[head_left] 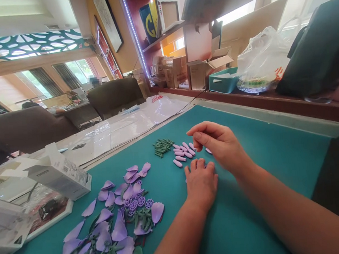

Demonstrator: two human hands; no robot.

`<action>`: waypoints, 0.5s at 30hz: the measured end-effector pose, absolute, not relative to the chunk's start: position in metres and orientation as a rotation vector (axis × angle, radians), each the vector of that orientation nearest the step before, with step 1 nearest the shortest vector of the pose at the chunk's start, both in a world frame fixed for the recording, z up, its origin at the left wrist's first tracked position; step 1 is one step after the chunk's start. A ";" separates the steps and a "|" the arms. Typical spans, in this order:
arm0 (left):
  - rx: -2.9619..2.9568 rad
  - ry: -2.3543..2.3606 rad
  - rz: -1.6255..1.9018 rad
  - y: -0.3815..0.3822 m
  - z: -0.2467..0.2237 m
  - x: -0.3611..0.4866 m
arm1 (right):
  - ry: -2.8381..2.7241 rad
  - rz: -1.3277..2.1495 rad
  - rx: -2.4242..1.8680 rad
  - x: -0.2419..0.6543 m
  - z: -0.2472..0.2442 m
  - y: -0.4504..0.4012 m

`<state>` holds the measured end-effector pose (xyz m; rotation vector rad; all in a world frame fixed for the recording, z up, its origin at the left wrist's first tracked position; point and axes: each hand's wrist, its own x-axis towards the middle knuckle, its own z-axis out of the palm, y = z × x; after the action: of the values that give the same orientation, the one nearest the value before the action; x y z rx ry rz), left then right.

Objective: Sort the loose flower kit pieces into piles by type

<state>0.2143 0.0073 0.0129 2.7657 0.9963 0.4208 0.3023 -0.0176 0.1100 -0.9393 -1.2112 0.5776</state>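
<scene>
My left hand rests palm down on the green mat, fingers a little apart. Bits of light purple show at its edges, but what lies under it is mostly hidden. Just above and to the right hovers my right hand, its fingers bent and its thumb against them; whether anything is between them I cannot make out. Beyond the hands lies a group of pale purple bud-shaped pieces. Beside these is a small pile of short green stem pieces.
Purple petals, green leaf parts and lattice-like purple rings spread over the left of the green mat. An opened white box stands at the left edge. A shelf with cardboard boxes and a plastic bag runs behind.
</scene>
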 end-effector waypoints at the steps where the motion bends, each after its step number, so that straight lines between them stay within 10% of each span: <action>1: 2.754 1.001 0.429 0.007 0.013 0.213 | -1.211 0.582 -0.939 0.302 0.110 -0.017; 15: 2.554 1.008 0.477 0.005 0.011 0.206 | -1.233 0.576 -0.976 0.299 0.107 -0.017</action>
<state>0.2063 0.0051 0.0110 2.5540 1.0082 0.4772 0.2985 -0.0170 0.1069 -0.9756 -1.2330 0.5756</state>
